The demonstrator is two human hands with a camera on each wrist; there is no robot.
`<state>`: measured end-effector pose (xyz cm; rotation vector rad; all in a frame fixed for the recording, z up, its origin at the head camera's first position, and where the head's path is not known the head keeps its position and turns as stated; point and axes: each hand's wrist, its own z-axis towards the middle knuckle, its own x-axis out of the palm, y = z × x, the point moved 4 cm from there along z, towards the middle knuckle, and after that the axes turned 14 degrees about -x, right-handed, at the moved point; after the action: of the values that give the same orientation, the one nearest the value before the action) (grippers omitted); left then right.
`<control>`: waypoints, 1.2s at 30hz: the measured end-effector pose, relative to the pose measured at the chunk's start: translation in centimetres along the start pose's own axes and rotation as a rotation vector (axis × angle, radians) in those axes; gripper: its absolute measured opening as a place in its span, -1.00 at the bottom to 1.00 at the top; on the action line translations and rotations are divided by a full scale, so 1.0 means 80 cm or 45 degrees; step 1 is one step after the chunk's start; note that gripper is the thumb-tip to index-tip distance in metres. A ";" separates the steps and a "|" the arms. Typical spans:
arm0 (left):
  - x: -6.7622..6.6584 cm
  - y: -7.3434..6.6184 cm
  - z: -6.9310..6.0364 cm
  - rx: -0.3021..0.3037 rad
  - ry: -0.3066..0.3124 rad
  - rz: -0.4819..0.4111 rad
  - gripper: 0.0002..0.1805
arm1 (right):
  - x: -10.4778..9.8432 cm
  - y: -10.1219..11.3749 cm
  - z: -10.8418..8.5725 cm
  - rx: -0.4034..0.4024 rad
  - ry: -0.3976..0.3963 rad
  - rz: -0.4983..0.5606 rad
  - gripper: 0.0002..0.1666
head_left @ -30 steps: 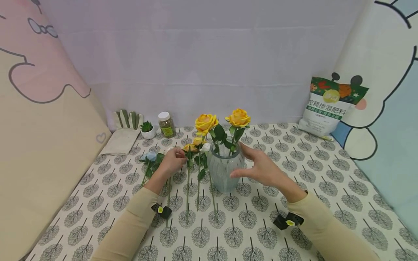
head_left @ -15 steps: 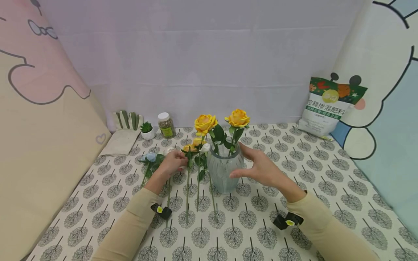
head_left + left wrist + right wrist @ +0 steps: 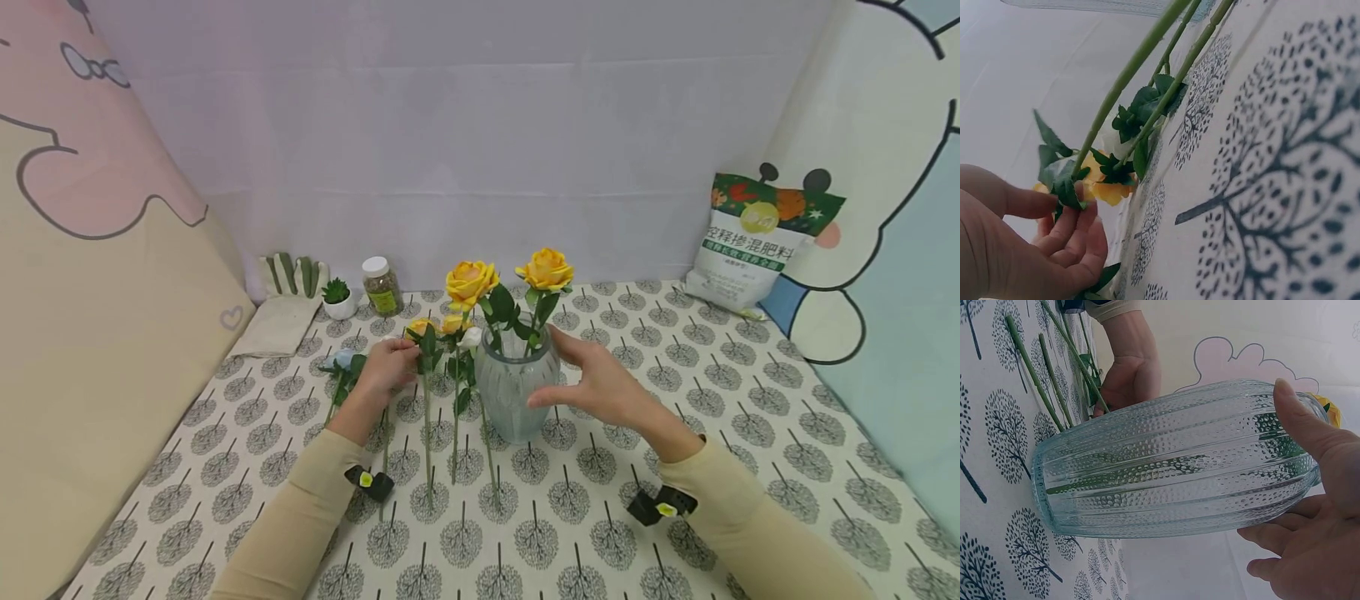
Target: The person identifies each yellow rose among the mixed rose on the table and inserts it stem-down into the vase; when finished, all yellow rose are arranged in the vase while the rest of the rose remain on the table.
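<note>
My left hand (image 3: 386,367) pinches a yellow rose (image 3: 420,328) by the leafy stem just below its bloom. In the left wrist view, thumb and curled fingers close on the leaves (image 3: 1063,181), and the rose's stem slants upward from them. With the thumb on the near side and the fingers behind, my right hand (image 3: 600,385) holds the ribbed glass vase (image 3: 517,400) near its top. Two yellow roses (image 3: 471,285) stand in the upright vase, their stems showing through the glass. Another yellow rose (image 3: 454,324) and a white rose (image 3: 471,338) lie between hand and vase.
A blue flower (image 3: 343,359) lies left of my left hand. Farther back are gardening gloves (image 3: 281,312), a small potted succulent (image 3: 339,300) and a white-lidded jar (image 3: 383,287). A fertilizer bag (image 3: 757,250) leans at the back right on the tree-patterned tablecloth (image 3: 600,533).
My left hand has drawn slightly left, and the yellow rose in it has shifted left and up, away from the neighbouring rose. The right hand and vase have stayed put.
</note>
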<state>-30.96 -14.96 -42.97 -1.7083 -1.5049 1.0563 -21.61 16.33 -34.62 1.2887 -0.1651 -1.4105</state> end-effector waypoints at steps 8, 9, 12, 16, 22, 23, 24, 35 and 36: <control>-0.005 -0.006 -0.004 -0.031 -0.017 -0.286 -0.59 | 0.000 0.000 0.001 0.009 0.000 -0.009 0.37; -0.006 -0.006 -0.004 -0.026 -0.019 -0.310 -0.59 | 0.000 0.000 0.001 0.007 -0.001 -0.011 0.37; -0.007 -0.006 -0.005 -0.022 -0.017 -0.361 -0.59 | 0.001 0.000 0.001 0.003 0.003 -0.011 0.36; -0.008 -0.006 -0.006 -0.055 0.025 -0.419 -0.59 | 0.001 -0.001 0.001 0.014 0.004 -0.002 0.36; -0.007 -0.009 -0.008 -0.099 0.235 -0.545 -0.73 | 0.001 -0.002 0.001 0.017 0.005 -0.005 0.36; -0.006 -0.010 -0.008 -0.108 0.277 -0.569 -0.78 | 0.001 -0.002 0.001 0.018 0.005 -0.007 0.36; -0.006 -0.010 -0.009 -0.118 0.311 -0.587 -0.83 | 0.001 -0.002 0.001 0.023 0.006 -0.009 0.36; -0.006 -0.018 -0.016 -0.188 0.574 -0.682 -0.89 | 0.000 -0.002 0.000 0.039 0.010 -0.019 0.34; -0.007 -0.019 -0.017 -0.186 0.572 -0.687 -0.89 | 0.000 -0.002 0.000 0.038 0.010 -0.018 0.34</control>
<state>-30.55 -15.22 -40.92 -1.3824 -1.6252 0.2680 -21.71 16.37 -34.70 1.3221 -0.1732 -1.4197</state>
